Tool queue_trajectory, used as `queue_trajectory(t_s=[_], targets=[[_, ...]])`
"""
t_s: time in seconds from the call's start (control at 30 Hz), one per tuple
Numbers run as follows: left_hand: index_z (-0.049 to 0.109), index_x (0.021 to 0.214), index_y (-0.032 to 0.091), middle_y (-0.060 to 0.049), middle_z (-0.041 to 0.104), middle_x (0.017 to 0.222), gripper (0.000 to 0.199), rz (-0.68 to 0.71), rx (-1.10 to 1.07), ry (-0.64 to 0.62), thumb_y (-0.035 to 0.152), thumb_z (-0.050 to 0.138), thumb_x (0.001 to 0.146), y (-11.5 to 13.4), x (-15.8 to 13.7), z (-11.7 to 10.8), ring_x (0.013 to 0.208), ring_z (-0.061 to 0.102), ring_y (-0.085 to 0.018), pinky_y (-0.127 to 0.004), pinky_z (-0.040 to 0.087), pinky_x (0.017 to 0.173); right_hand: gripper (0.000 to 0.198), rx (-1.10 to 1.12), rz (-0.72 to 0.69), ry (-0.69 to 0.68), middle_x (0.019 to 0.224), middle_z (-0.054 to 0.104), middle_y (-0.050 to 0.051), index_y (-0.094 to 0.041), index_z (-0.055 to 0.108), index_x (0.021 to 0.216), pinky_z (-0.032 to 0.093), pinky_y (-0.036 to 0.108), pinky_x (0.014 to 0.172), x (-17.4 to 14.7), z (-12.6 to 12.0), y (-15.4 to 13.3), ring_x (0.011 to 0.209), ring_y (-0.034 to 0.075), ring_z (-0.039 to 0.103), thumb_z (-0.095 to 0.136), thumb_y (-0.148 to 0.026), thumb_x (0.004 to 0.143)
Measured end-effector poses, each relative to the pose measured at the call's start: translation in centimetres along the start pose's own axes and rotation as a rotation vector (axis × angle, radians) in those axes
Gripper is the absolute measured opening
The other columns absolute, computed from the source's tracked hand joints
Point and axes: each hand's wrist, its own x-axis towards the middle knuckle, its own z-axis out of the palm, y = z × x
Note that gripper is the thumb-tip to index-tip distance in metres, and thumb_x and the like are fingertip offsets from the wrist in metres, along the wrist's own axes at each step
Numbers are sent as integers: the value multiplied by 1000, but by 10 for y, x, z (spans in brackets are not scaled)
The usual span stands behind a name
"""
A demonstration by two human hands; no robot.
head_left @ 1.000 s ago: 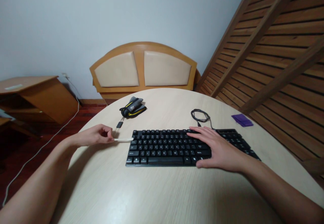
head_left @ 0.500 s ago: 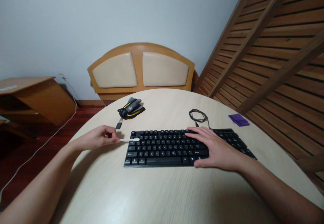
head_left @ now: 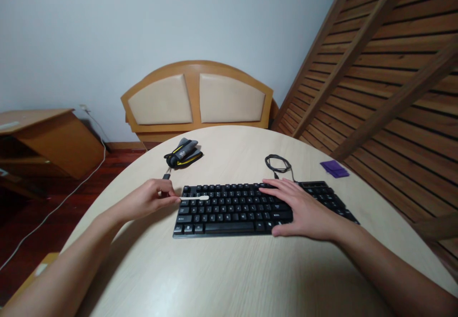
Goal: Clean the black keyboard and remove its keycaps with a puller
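A slim white stick (head_left: 195, 198) with a rounded tip lies over the rectangular black keyboard (head_left: 229, 216), lower centre of the frame, on a pale wood-grain table (head_left: 214, 274). Reaching from lower left, the left hand (head_left: 153, 196) pinches the stick's end, fingers curled. Right of centre, the right hand (head_left: 304, 208) spreads open, palm down, across the keyboard.

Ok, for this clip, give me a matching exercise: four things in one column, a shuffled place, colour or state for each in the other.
1. white stick
2. keyboard
3. folded cloth
4. cable

A. purple
B. under the right hand
C. coiled
D. held in the left hand

Pairs: 1-D, 2-B, 3-A, 4-C
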Motion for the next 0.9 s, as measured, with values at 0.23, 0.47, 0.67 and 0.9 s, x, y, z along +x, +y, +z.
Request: queue_trajectory(t_s=[0.23, 0.47, 0.67, 0.9], targets=[[73, 89, 18, -5, 68, 82, 33, 151, 153, 68, 40, 53, 103, 7, 1, 7, 74, 63, -16, -27, 47, 68, 94, 5, 1, 6, 161, 39, 12, -27, 54, 147, 19, 69, 120, -2, 1, 0, 147, 44, 32, 77, -72, 68], [76, 100, 19, -6, 69, 92, 31, 184, 253, 176, 38, 51, 105, 15, 5, 28, 77, 67, -17, -28, 51, 70, 95, -12, 0, -6, 162, 37, 12, -26, 53, 148, 19, 66, 121, -1, -1, -1, 148, 41, 31, 76, -73, 68], [72, 119, 22, -9, 65, 109, 30, 173, 311, 156, 24, 47, 103, 31, 5, 37, 89, 66, -20, -33, 55, 77, 97, -16, 5, -21, 162, 36, 13, -25, 52, 148, 18, 64, 121, 0, -2, -2, 148, 40, 31, 75, -74, 68], [61, 137, 27, -9, 60, 105, 44, 244, 323, 174, 14, 40, 102, 38, 6, 44, 91, 59, -22, -37, 54, 77, 97, 2, 4, -15, 162, 36, 12, -27, 52, 148, 17, 65, 121, -1, 0, 0, 148, 40, 31, 75, -75, 68]])
